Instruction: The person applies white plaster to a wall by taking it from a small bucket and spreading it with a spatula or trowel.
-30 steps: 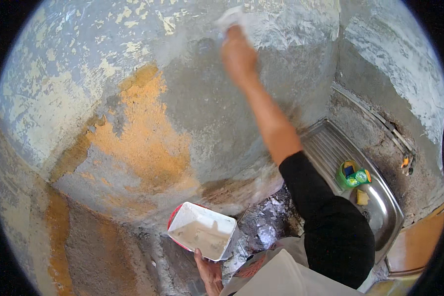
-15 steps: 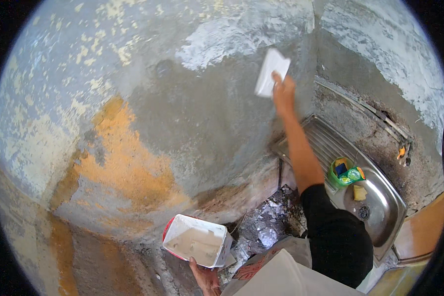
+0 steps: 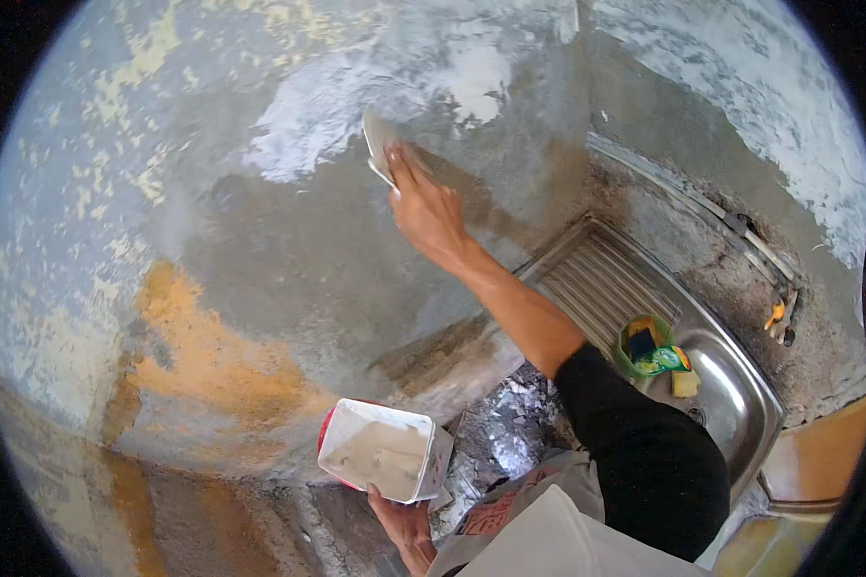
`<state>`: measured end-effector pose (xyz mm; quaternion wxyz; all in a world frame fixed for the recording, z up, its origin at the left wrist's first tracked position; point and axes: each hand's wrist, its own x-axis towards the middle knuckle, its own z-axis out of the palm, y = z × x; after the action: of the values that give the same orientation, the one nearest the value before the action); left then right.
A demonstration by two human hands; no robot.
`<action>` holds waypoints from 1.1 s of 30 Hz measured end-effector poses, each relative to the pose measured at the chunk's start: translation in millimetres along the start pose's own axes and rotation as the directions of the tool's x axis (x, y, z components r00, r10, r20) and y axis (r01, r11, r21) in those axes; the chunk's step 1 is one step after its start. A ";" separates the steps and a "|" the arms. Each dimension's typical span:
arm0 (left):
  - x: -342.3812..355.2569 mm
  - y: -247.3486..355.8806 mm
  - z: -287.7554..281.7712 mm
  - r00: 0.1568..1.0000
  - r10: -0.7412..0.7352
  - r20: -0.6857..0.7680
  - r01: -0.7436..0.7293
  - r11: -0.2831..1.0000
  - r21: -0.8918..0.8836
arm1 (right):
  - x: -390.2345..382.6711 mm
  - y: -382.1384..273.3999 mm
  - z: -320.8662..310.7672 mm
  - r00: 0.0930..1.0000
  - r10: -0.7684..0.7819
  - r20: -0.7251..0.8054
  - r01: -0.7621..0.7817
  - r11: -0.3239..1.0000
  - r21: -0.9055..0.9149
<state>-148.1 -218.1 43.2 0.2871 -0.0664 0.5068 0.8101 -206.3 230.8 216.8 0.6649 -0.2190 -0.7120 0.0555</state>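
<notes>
Grey wall [image 3: 289,231] filled most of the view, with a white patch [image 3: 308,111] up high and an orange patch [image 3: 197,351] lower down on the left. A shiny metal sink [image 3: 736,389], next in size, stood on the right. A white tub [image 3: 436,468] with a red side was at the bottom, and pale paste [image 3: 373,457] lay inside it. The left hand [image 3: 401,520] held the tub at its near side, with one fingertip showing by its edge; the others were hidden, so I could not tell how they bent. The right hand [image 3: 428,212] was stretched up to the wall, its fingers closed around a pale, flat scraper [image 3: 381,135]. The scraper was tilted, just beside the white patch, but I could not tell how much of its edge touched the wall. A green pot [image 3: 624,361] sat on the sink with a dark blue pad [image 3: 638,342] in it. Last came a yellow sponge [image 3: 685,386], just beside the pot.
</notes>
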 end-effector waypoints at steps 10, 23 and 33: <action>-9.6 -30.2 33.7 0.985 -0.089 0.149 0.093 0.996 -0.018 | 122.3 212.2 -80.7 0.881 0.441 -0.173 -0.459 0.884 -0.084; -29.2 -36.5 51.9 0.998 -0.069 0.014 0.068 0.997 0.043 | 0.1 1.4 50.7 0.998 -0.055 -0.028 0.047 0.972 -0.230; -23.0 -29.6 3.3 0.991 -0.101 0.093 0.104 0.994 -0.024 | -0.1 47.9 -64.3 0.898 0.424 0.117 -0.437 0.891 0.126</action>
<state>-112.7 -214.9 30.7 0.3503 -0.0593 0.4775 0.8036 -132.4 260.1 206.1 0.6191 -0.3186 -0.6675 0.2638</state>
